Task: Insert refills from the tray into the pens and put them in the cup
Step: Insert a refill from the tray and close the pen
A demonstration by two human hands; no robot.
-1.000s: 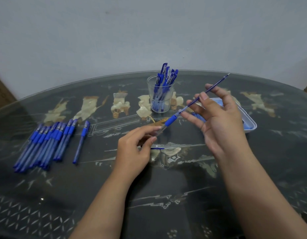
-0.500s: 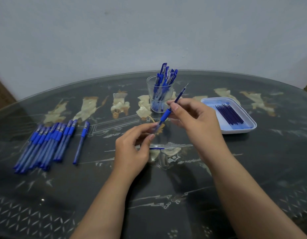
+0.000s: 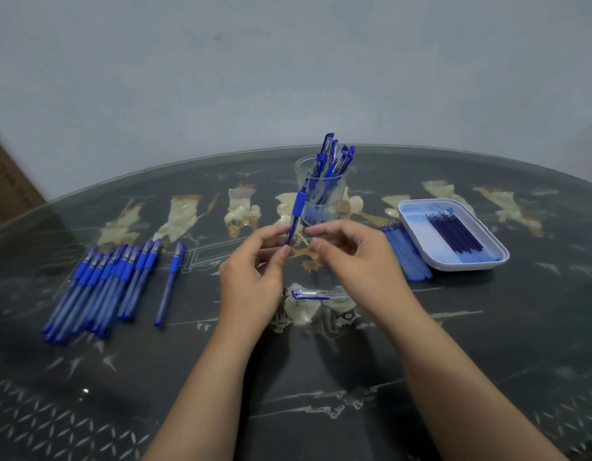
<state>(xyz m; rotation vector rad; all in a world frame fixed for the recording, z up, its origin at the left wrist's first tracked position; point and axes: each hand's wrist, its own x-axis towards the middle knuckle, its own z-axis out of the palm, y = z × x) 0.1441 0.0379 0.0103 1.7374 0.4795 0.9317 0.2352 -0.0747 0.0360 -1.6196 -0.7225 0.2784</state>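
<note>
Over dark glass table [image 3: 487,344], grey wall [image 3: 288,61], left hand [image 3: 254,277] pinching pen [image 3: 298,204], right hand [image 3: 358,261] slack, empty

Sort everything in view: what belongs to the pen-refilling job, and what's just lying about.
Job:
- held pen
- cup with pens in it
- tray
- refills
- pen row at left
- loose cap

Lying about:
- brown cardboard at the left edge
- pale inlay figures in the tabletop
</note>
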